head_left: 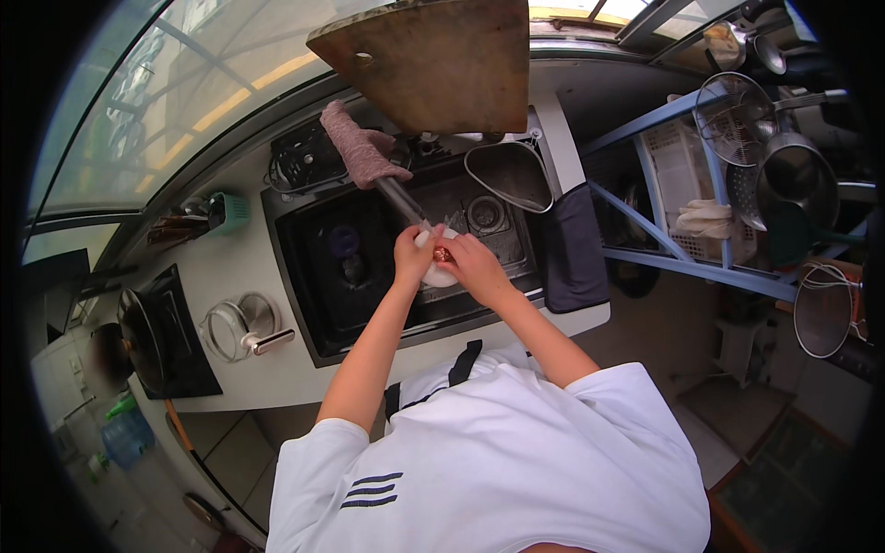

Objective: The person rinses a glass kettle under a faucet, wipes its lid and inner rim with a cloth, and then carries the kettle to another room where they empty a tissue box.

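Beyond the striped shirt [516, 452], left grip [413, 257] clasps a white piece [439, 276], right grip [473, 268] a coppery wad [443, 255].

Across the kitchen from me, a pale worktop [241, 267] holds a sunken black sink [433, 323], with a dark cloth [573, 249] draped at its right end and, to the left, a teal basket [228, 214], round cookware with a bar handle [260, 315] and a black hob [192, 343] bearing a dark pan [143, 341].
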The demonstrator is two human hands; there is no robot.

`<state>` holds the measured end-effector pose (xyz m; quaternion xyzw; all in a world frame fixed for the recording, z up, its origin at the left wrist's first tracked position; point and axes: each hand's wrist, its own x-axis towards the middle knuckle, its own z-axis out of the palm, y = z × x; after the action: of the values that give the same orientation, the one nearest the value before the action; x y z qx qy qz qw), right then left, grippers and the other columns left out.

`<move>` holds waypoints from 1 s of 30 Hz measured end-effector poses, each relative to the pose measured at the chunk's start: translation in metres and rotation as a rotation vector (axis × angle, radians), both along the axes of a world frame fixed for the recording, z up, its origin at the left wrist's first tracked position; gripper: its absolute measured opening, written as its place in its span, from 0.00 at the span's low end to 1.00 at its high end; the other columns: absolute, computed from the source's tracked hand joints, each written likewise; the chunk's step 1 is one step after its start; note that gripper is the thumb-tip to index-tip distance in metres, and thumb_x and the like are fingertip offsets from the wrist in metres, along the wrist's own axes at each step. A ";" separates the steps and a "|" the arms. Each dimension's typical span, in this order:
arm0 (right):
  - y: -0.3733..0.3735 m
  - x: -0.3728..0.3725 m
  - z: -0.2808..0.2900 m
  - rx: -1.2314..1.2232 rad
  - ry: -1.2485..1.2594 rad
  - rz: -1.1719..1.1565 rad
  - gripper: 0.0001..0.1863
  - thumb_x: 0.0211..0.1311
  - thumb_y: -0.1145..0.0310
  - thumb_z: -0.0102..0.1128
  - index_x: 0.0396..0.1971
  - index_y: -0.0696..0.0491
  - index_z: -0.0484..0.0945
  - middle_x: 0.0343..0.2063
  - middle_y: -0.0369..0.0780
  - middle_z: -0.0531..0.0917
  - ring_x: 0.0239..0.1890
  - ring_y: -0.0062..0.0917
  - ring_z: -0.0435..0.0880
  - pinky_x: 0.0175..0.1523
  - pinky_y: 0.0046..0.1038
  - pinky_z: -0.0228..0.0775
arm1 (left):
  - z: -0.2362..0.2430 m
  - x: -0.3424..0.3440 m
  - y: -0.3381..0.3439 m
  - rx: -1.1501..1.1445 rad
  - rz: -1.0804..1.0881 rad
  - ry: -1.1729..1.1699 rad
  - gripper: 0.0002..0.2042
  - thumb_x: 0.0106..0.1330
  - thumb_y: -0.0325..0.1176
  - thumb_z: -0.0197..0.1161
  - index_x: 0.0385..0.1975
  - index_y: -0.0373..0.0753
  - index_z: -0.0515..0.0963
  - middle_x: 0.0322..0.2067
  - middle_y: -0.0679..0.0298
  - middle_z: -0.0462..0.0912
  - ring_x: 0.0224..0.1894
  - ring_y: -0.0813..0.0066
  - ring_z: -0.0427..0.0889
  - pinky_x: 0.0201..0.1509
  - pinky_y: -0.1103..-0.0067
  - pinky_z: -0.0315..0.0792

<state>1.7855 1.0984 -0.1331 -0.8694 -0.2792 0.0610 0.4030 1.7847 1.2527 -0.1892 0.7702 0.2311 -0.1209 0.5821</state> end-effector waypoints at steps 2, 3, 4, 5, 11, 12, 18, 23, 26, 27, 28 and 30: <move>0.001 0.001 0.002 0.001 -0.039 0.020 0.17 0.51 0.70 0.60 0.42 0.55 0.72 0.35 0.44 0.75 0.38 0.40 0.73 0.45 0.36 0.67 | -0.012 0.000 0.007 0.056 -0.051 0.066 0.15 0.63 0.39 0.61 0.38 0.32 0.75 0.32 0.60 0.80 0.34 0.76 0.78 0.33 0.79 0.71; 0.002 0.002 0.002 0.001 -0.059 0.032 0.17 0.52 0.70 0.60 0.43 0.55 0.72 0.35 0.44 0.74 0.38 0.40 0.73 0.45 0.36 0.67 | -0.017 -0.004 0.008 -0.127 0.026 0.061 0.14 0.63 0.37 0.60 0.41 0.32 0.73 0.34 0.59 0.79 0.36 0.74 0.78 0.35 0.77 0.72; 0.002 0.003 -0.001 -0.017 -0.039 -0.059 0.19 0.52 0.69 0.61 0.45 0.54 0.71 0.35 0.44 0.74 0.39 0.40 0.73 0.45 0.36 0.67 | -0.013 -0.005 0.004 -0.311 0.093 0.055 0.14 0.64 0.35 0.58 0.43 0.32 0.71 0.36 0.58 0.78 0.38 0.72 0.78 0.37 0.76 0.73; 0.001 0.003 -0.008 -0.035 -0.019 -0.148 0.21 0.52 0.68 0.61 0.47 0.54 0.71 0.35 0.43 0.74 0.39 0.39 0.73 0.45 0.36 0.67 | -0.010 -0.007 0.000 -0.494 0.160 0.050 0.14 0.65 0.34 0.57 0.46 0.32 0.69 0.38 0.57 0.77 0.40 0.70 0.79 0.39 0.74 0.74; 0.009 0.001 -0.033 0.185 0.191 -0.529 0.31 0.51 0.62 0.66 0.55 0.54 0.66 0.43 0.47 0.74 0.48 0.37 0.74 0.51 0.31 0.67 | 0.022 -0.019 -0.024 -0.900 0.424 -0.003 0.19 0.67 0.28 0.50 0.54 0.33 0.56 0.53 0.52 0.67 0.52 0.57 0.73 0.51 0.57 0.74; 0.013 0.001 -0.038 0.324 0.293 -0.515 0.31 0.51 0.63 0.66 0.56 0.54 0.66 0.47 0.47 0.73 0.50 0.37 0.74 0.52 0.31 0.67 | 0.022 -0.020 -0.025 -0.885 0.434 0.036 0.18 0.67 0.29 0.51 0.54 0.33 0.57 0.51 0.52 0.68 0.50 0.58 0.74 0.49 0.59 0.75; 0.007 0.001 -0.043 0.617 0.685 -0.222 0.34 0.56 0.70 0.62 0.62 0.52 0.58 0.57 0.44 0.68 0.57 0.28 0.69 0.53 0.28 0.69 | 0.026 -0.022 -0.013 -0.572 0.407 0.246 0.17 0.68 0.39 0.51 0.50 0.34 0.66 0.40 0.57 0.77 0.38 0.66 0.80 0.37 0.68 0.78; 0.009 -0.010 -0.058 0.754 0.830 -0.299 0.32 0.62 0.72 0.54 0.64 0.50 0.53 0.55 0.41 0.68 0.55 0.26 0.69 0.44 0.29 0.77 | -0.019 -0.029 -0.002 -0.311 0.333 0.047 0.18 0.68 0.42 0.52 0.48 0.34 0.69 0.35 0.60 0.78 0.32 0.74 0.79 0.30 0.79 0.75; 0.009 -0.006 -0.060 0.650 0.838 -0.362 0.29 0.64 0.70 0.52 0.63 0.51 0.53 0.53 0.40 0.69 0.51 0.27 0.72 0.41 0.30 0.79 | -0.020 -0.029 -0.021 0.177 0.317 -0.467 0.16 0.67 0.40 0.54 0.46 0.33 0.71 0.31 0.61 0.79 0.30 0.77 0.78 0.30 0.80 0.72; 0.008 -0.005 -0.060 0.678 0.866 -0.373 0.27 0.64 0.69 0.51 0.62 0.51 0.54 0.52 0.40 0.70 0.50 0.27 0.73 0.39 0.30 0.80 | -0.016 -0.030 -0.022 0.059 0.323 -0.346 0.15 0.67 0.39 0.54 0.44 0.33 0.72 0.30 0.62 0.79 0.29 0.77 0.78 0.30 0.80 0.72; 0.005 -0.003 -0.053 0.710 0.892 -0.396 0.26 0.65 0.68 0.50 0.61 0.51 0.55 0.51 0.40 0.70 0.49 0.27 0.74 0.37 0.30 0.80 | 0.008 -0.024 -0.023 -0.060 0.316 -0.220 0.15 0.67 0.38 0.54 0.43 0.33 0.72 0.29 0.62 0.78 0.29 0.77 0.77 0.31 0.80 0.71; 0.006 -0.002 -0.047 0.742 0.917 -0.383 0.24 0.66 0.67 0.49 0.60 0.51 0.56 0.50 0.40 0.71 0.46 0.27 0.76 0.33 0.30 0.81 | 0.011 -0.024 -0.020 -0.057 0.302 -0.142 0.14 0.67 0.38 0.53 0.41 0.32 0.73 0.28 0.61 0.78 0.27 0.76 0.77 0.32 0.78 0.70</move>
<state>1.7833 1.1045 -0.1800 -0.5912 0.0808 0.2538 0.7612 1.7611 1.2326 -0.1781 0.7165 0.2992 0.0163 0.6299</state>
